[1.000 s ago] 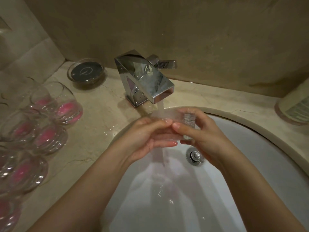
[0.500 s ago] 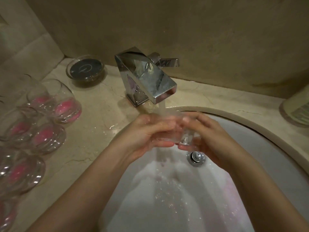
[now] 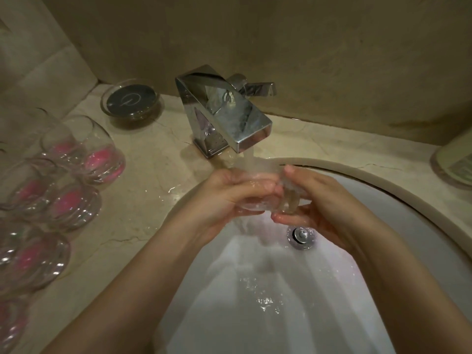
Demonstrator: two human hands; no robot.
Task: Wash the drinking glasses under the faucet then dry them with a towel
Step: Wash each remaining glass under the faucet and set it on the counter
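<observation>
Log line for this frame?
phase: washing | both hands grip glass under running faucet | other glasses on counter | towel unseen

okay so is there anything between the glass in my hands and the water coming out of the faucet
Nothing visible does. Both the left hand and the right hand hold the glass directly under the faucet spout, and the stream falls onto it and the fingers over the sink.

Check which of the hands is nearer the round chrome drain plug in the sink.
Right. The right hand sits just above the round chrome drain plug, nearly overlapping it in this view. The left hand is farther off, up and to the left.
</observation>
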